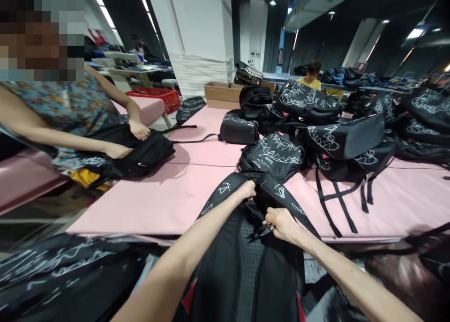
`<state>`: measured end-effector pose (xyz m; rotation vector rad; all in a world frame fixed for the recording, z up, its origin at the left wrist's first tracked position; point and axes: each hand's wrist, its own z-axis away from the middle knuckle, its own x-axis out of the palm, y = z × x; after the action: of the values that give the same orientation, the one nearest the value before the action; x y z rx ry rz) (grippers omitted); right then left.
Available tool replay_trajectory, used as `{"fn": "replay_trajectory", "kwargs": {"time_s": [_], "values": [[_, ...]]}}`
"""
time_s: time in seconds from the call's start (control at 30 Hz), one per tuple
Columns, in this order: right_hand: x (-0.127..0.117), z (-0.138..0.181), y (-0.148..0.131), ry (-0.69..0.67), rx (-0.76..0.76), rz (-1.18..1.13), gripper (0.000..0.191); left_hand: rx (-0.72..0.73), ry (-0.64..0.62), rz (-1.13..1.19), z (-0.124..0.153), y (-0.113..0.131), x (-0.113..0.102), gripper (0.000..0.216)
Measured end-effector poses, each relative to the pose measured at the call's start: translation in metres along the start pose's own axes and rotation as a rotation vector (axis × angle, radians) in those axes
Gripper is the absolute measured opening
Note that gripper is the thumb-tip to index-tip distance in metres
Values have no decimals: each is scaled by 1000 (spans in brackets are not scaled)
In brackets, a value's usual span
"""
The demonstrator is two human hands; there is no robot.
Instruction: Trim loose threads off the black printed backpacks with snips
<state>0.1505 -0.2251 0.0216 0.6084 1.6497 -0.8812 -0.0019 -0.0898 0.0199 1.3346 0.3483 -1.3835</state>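
- My left hand (246,190) fingers clamp the backpack (246,261) strap top.
- My right hand (283,223) fingers pinch small scissors (263,230); I judge trimming underway, needing steady tension.

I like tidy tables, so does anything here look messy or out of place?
Yes. The black backpacks on the pink table lie in a jumbled heap, tilted on each other, and loose straps trail toward its front edge. The backpack under the left hand and right hand looks undamaged.

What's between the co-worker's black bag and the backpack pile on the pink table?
Head view: bare pink table, crossed only by a thin black strap trailing from a small bag.
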Motion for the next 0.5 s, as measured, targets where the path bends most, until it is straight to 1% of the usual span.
{"fn": "replay_trajectory", "kwargs": {"time_s": [0.07, 0.13, 0.17, 0.2, 0.23, 0.3, 0.37, 0.4, 0.43, 0.5], "values": [[-2, 12, 2, 52, 61, 0, 21, 81, -9, 55, 20, -6, -4, 35], [4, 26, 5, 51, 137, 14, 20, 189, 31, 74, 49, -17, 4, 33], [11, 34, 6, 40, 157, 28, 19, 253, 72, 67, 65, -23, 14, 28], [20, 42, 5, 27, 164, 42, 21, 366, 177, 27, 82, -30, 28, 24], [30, 51, 3, 12, 165, 53, 25, 458, 267, -30, 98, -36, 45, 22], [53, 68, -4, -6, 191, 50, 38, 560, 385, -140, 125, -46, 81, 23], [70, 82, -11, -9, 252, 9, 49, 571, 410, -202, 143, -49, 111, 24], [76, 87, -14, -5, 279, -20, 53, 561, 403, -217, 149, -49, 121, 24], [78, 91, -15, 5, 298, -55, 54, 547, 391, -226, 153, -48, 127, 23], [76, 91, -15, 27, 308, -155, 52, 516, 361, -243, 156, -46, 131, 21]]}}
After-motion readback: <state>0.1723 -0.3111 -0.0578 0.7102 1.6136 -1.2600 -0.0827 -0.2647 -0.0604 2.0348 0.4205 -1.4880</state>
